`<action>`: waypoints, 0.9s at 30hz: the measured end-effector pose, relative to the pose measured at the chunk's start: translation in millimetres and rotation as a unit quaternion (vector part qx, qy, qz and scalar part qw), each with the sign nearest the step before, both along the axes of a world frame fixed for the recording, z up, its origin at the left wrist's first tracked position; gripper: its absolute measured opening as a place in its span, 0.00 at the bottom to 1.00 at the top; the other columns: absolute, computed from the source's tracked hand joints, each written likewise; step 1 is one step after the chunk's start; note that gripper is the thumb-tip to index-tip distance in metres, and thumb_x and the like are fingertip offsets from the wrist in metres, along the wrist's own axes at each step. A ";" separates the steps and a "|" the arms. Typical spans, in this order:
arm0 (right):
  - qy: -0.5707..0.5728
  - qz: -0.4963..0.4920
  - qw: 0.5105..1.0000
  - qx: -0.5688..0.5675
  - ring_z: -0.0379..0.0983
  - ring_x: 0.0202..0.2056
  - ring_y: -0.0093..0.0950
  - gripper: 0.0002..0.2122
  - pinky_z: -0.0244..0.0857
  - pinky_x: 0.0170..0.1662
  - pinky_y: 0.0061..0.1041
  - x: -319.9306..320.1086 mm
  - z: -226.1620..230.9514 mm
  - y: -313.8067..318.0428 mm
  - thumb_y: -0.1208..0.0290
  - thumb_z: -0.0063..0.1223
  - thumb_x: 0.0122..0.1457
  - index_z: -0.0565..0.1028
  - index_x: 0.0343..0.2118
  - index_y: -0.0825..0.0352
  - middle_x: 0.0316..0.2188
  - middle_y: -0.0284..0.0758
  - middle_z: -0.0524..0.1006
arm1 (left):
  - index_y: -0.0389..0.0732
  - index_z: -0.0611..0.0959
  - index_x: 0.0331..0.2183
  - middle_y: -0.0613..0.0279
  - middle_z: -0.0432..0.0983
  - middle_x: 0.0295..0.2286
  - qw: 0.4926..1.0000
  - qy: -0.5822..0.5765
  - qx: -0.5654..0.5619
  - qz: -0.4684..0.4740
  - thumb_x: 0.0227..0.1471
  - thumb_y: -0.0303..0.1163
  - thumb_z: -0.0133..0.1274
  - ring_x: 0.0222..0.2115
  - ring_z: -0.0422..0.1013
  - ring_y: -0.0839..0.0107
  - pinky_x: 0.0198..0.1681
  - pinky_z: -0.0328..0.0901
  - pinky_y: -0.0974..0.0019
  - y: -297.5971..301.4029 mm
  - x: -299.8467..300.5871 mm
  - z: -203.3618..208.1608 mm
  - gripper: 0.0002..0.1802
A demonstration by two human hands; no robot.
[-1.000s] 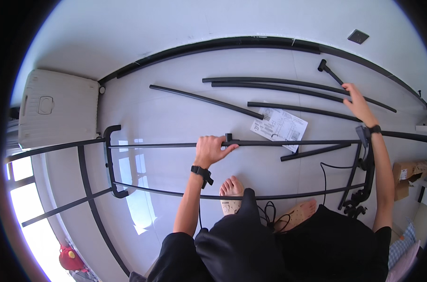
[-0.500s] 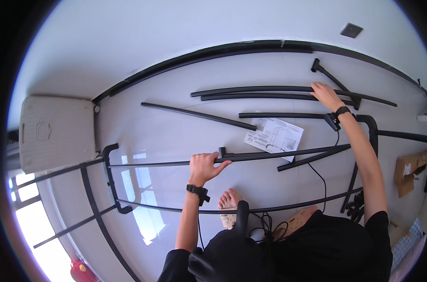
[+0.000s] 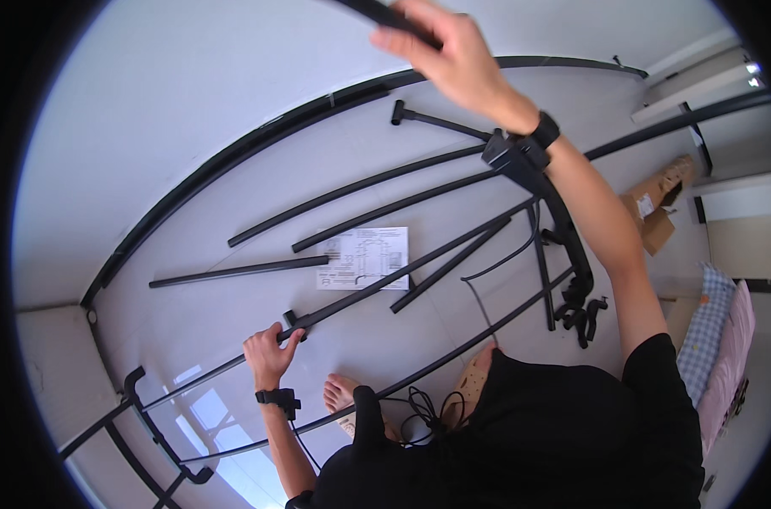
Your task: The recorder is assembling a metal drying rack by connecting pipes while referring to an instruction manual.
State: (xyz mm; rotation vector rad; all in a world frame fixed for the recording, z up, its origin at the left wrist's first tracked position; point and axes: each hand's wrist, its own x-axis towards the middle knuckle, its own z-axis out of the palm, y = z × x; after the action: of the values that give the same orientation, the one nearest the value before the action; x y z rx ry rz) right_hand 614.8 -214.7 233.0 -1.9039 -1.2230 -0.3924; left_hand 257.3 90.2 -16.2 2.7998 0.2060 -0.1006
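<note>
My left hand is wrapped round a long black bar of a metal frame, beside a short upright stub. High at the top of the view, my right hand grips a black tube, most of which lies outside the picture. Below that hand, several loose black tubes rest on the floor, one of them with a T-shaped end. A printed instruction sheet lies among them, partly under a tube.
The frame's lower bar runs across close to my feet. A torn cardboard box and a checkered cushion are at the right. On the left stands a pale box; a cable hangs from my right wrist.
My right hand has lifted the farthest long tube off the floor, up and toward the wall. My left hand stays on the frame bar. The whole view has turned.
</note>
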 end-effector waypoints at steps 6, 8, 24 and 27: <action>0.171 0.141 0.958 0.185 0.53 0.14 0.13 0.14 0.47 0.16 0.15 -62.2 110.6 -19.2 0.60 0.51 0.66 0.68 0.28 0.65 0.14 0.21 0.60 | 0.41 0.77 0.18 0.54 0.71 0.14 0.998 -0.012 0.045 0.034 0.48 0.60 0.58 0.19 0.69 0.46 0.23 0.59 0.49 9.2 -27.4 -11.6 0.30; 0.097 0.019 0.984 0.147 0.53 0.16 0.15 0.14 0.49 0.20 0.17 -80.0 163.4 -111.0 0.61 0.51 0.65 0.66 0.25 0.62 0.15 0.22 0.59 | 0.41 0.77 0.19 0.53 0.73 0.15 0.999 -0.033 0.027 0.000 0.49 0.60 0.58 0.19 0.69 0.46 0.24 0.60 0.49 -2.6 -0.5 -7.0 0.30; 0.165 -0.119 0.936 0.288 0.38 0.12 0.15 0.21 0.38 0.14 0.17 -282.9 322.1 -331.6 0.62 0.36 0.69 0.51 0.16 0.53 0.11 0.20 0.45 | 0.39 0.73 0.20 0.51 0.69 0.14 0.999 -0.012 0.024 -0.019 0.53 0.58 0.55 0.18 0.67 0.44 0.22 0.59 0.49 -0.7 -5.8 -14.1 0.30; 0.173 -0.212 0.902 0.333 0.42 0.12 0.18 0.17 0.43 0.18 0.18 -320.1 338.8 -405.5 0.73 0.41 0.60 0.54 0.15 0.58 0.12 0.24 0.48 | 0.38 0.74 0.22 0.49 0.70 0.14 1.000 0.018 0.023 -0.011 0.56 0.56 0.53 0.18 0.67 0.43 0.22 0.59 0.48 1.4 -5.2 -9.8 0.29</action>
State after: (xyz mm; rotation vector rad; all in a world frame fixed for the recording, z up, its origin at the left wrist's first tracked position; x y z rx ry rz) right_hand 294.7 -620.2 571.8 -1.5213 -0.3484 -0.5815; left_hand 252.1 91.6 -25.9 2.8476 0.1883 -0.1539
